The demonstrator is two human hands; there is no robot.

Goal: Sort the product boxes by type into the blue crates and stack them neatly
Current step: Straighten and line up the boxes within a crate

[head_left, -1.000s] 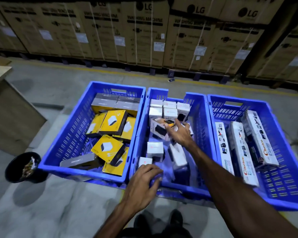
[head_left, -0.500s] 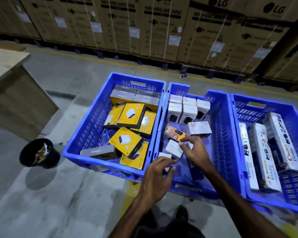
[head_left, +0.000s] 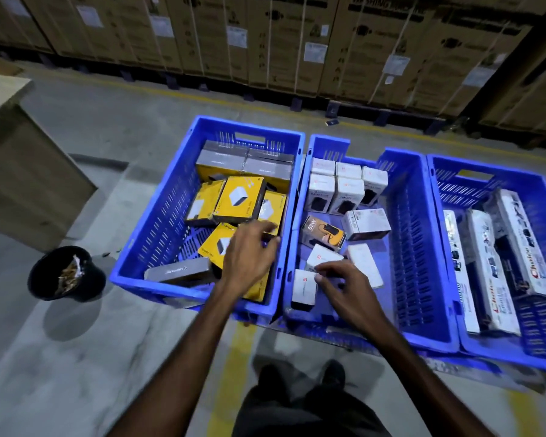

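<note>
Three blue crates stand side by side on the floor. The left crate (head_left: 158,216) holds jumbled yellow boxes (head_left: 238,200) and grey boxes (head_left: 265,167). In the middle crate (head_left: 413,247) small white boxes (head_left: 322,190) stand in a row at the back. Loose white ones and a dark orange 65W box (head_left: 322,231) lie in front. Long white boxes (head_left: 524,241) fill the right crate (head_left: 448,184). My left hand (head_left: 249,260) hovers over the yellow boxes, fingers loosely spread, holding nothing. My right hand (head_left: 344,285) pinches the near edge of a tilted white box (head_left: 323,257).
A black bucket (head_left: 65,274) with scraps stands on the concrete floor left of the crates. A wooden table (head_left: 19,171) is at the far left. Large strapped cartons (head_left: 297,42) line the back. A yellow floor line (head_left: 230,357) runs under me.
My left hand left the middle crate's near edge and moved over the yellow boxes in the left crate. My right hand drew back toward me in the middle crate. The view shifted left.
</note>
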